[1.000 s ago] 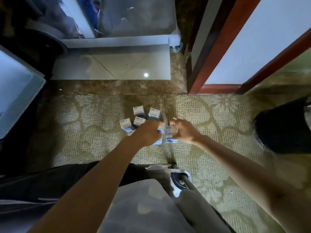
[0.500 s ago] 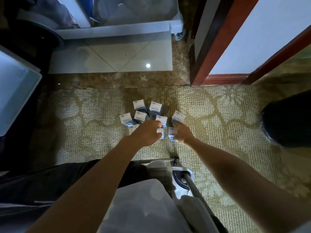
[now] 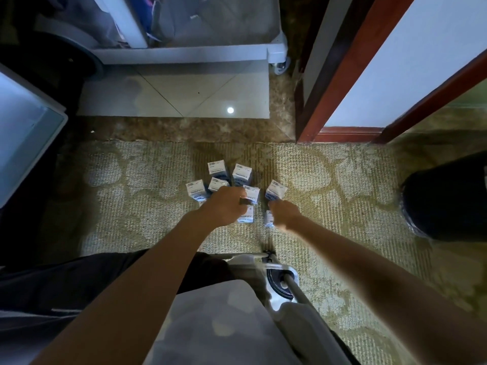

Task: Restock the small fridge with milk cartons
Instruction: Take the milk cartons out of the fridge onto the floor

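A second ago the right hand [image 3: 286,216] held one carton up close against the left hand [image 3: 226,205]. That carton [image 3: 276,191] now stands by itself on the carpet [image 3: 342,206], at the right edge of the group, and the right hand has drawn back to the near carton [image 3: 268,222] just below it. So this looks like sorting or setting out, not loading.

All the milk cartons [image 3: 242,172] are on the carpet, close together in front of the person, and none is in a fridge. The pale lit box [image 3: 23,133] at the far left may be the fridge, but I cannot tell.

The left hand's fingers [image 3: 235,194] curl down over the middle of the group. Whether they pinch a carton is hidden. The right hand is blurred, so its grip cannot be told.

The cartons are white with blue print and dark lines of text on their tops. The text is too small to read, and no brand is legible.
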A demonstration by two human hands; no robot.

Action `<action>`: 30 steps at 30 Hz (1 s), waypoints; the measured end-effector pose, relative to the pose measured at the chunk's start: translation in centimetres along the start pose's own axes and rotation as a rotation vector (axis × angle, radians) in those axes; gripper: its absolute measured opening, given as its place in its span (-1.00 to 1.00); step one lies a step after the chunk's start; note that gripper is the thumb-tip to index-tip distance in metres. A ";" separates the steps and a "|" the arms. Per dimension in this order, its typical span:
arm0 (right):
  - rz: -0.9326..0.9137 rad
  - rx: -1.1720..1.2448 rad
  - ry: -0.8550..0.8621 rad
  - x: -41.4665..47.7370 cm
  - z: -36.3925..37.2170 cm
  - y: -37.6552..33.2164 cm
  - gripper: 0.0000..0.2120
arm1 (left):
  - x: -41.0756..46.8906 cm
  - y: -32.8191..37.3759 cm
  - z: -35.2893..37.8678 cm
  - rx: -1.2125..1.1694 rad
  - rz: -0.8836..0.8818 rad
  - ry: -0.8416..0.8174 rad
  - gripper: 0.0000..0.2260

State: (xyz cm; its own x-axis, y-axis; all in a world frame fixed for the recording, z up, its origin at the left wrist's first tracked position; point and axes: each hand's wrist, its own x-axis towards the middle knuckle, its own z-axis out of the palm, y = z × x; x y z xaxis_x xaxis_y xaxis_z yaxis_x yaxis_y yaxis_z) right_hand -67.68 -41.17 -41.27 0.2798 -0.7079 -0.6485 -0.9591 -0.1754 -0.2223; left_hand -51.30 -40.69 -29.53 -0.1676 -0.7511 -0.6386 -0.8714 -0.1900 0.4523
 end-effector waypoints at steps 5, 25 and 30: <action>-0.042 -0.089 0.114 -0.9 -4.1 -2.8 -0.76 | -0.9 -0.6 -1.6 -0.039 -0.034 0.070 -0.84; -0.929 -0.282 0.560 -9.6 -20.4 -35.9 -0.81 | -20.9 -15.2 -17.5 -0.234 -0.497 1.140 -0.72; -1.175 -0.287 0.519 -14.2 -17.4 -44.5 -0.78 | -29.4 -19.7 -16.1 -0.308 -0.747 1.332 -0.74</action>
State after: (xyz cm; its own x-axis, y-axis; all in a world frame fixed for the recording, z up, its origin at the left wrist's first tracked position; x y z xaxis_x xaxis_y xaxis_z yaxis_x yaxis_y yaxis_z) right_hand -29.75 -35.19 -9.51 0.9603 -0.2027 0.1918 -0.1506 -0.9551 -0.2553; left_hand -21.74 -25.00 -9.63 0.9057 -0.3968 0.1490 -0.4144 -0.7551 0.5080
